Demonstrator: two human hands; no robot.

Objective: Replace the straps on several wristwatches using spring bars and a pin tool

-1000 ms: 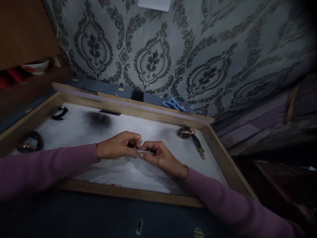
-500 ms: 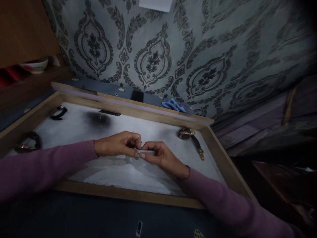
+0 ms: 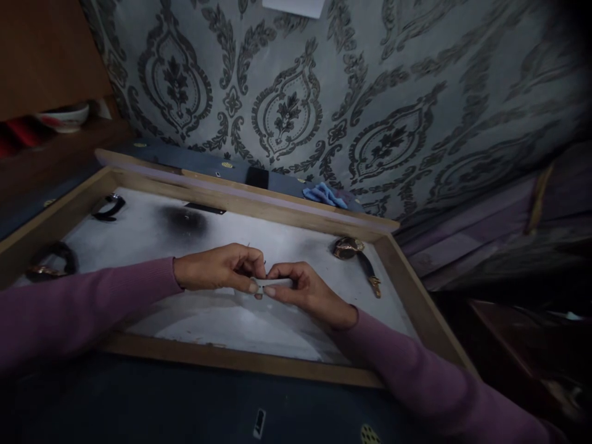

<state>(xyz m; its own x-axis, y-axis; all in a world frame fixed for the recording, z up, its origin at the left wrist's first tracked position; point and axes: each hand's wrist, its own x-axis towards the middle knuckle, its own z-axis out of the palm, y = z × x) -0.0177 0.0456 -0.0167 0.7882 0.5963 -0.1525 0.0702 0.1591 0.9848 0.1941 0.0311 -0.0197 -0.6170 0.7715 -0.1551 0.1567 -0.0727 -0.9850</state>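
A shallow, straight-sided wooden tray (image 3: 240, 361) with a smooth whitish floor rests on a table (image 3: 185, 401) whose dark blue surface carries small yellow and pale printed motifs. Above the tray's middle, the 2 hands come close together, each pinched between thumb and fingers on a thin, pale, smooth-looking strip (image 3: 280, 283): the left hand (image 3: 217, 269) at its left end, the right hand (image 3: 312, 295) along its right part. What the strip is made of, I cannot tell. Ribbed purple cuffs end at the wrists. Inside the tray's right part lies a round, shiny, copper-toned watch (image 3: 346, 248) with a dark strap (image 3: 367, 266) that bends toward the near side and ends in gold-coloured metal. At the tray's left side sits a looped dark band (image 3: 69, 258) with copper-toned metal, blurred; in its far left corner is a curved, glossy black band (image 3: 110, 214). A flat, narrow black piece (image 3: 205, 208) lies by the tray's far wall, beside a soft-edged dark smudge on the floor. Just beyond that wall are a flat black rectangle (image 3: 257, 177) and a crumpled blue cloth (image 3: 325, 195); farther behind the tray rises grey wallpaper (image 3: 287, 117) with dark, leafy medallions.
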